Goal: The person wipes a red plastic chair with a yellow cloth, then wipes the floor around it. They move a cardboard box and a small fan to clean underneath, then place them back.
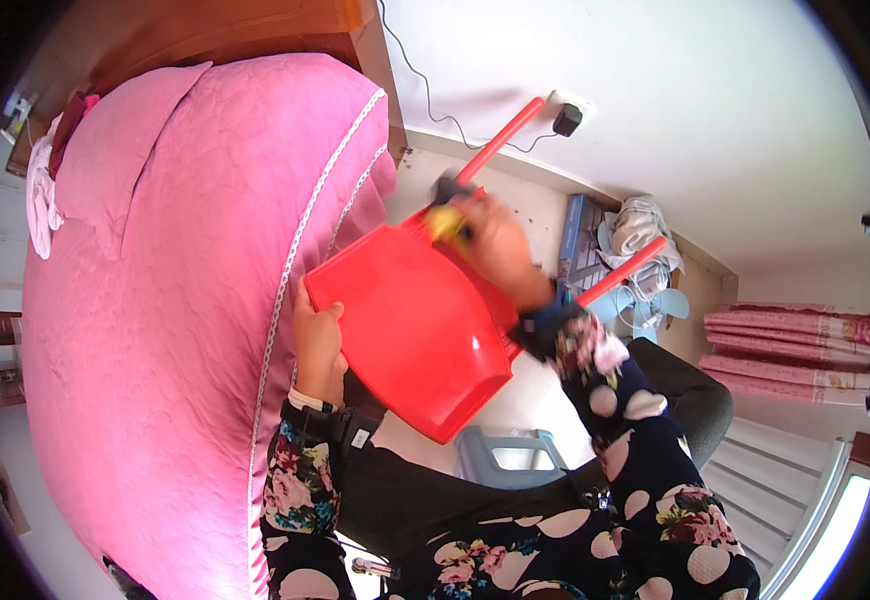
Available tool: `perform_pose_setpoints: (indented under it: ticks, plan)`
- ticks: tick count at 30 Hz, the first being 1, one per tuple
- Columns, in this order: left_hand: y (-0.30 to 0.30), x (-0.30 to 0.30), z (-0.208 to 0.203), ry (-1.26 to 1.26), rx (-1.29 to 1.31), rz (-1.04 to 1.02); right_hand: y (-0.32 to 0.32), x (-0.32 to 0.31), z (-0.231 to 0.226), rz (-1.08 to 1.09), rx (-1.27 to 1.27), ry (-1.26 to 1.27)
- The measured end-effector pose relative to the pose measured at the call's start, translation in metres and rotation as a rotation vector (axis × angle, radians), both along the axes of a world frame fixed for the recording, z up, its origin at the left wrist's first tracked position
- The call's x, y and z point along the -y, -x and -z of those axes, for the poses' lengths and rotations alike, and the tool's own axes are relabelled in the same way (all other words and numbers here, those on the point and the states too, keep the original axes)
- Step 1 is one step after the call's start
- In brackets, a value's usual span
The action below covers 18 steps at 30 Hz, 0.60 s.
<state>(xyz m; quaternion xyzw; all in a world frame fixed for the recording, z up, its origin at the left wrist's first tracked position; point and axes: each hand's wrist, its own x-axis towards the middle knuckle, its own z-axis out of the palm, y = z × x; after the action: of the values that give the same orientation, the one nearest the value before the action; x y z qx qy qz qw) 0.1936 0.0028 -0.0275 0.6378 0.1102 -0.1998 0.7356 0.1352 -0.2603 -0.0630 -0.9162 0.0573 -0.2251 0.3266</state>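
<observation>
A red plastic chair [410, 315], small and tilted over, is held in front of me, its broad smooth panel facing up. Two red legs [503, 140] stick out from it toward the wall. My left hand [317, 340] grips the panel's left edge, thumb on top and fingers beneath. Beyond the panel, my right hand [503, 252] is smeared by motion and bent round a small yellow item [446, 222], too blurred to name. This hand lies over the chair's far side, between the two legs.
A pink-covered bed [185, 260] fills the left. By the white wall are a black plug [567, 120] with a cord, a blue box [580, 235] and a light-blue fan [645, 305]. A grey-blue plastic stool [515, 455] stands below the chair; pink curtains [795, 350] hang right.
</observation>
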Motion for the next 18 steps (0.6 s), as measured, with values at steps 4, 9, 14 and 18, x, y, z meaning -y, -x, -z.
perform_pose_setpoints:
  ticks: [4,9,14,18]
  plan:
    - [-0.005,0.0,0.001,-0.018,0.002,0.006,-0.029,0.056,0.023,0.008,-0.378,-0.448]
    - [-0.009,-0.006,0.012,-0.081,0.071,0.044,-0.012,0.031,0.028,-0.2,-0.243,-0.452]
    - [-0.01,-0.009,0.011,0.149,-0.028,0.03,0.049,0.03,0.024,0.159,-0.366,-0.487]
    - [-0.013,-0.012,0.013,0.094,-0.015,0.082,0.13,0.045,0.014,0.378,-0.23,-0.148]
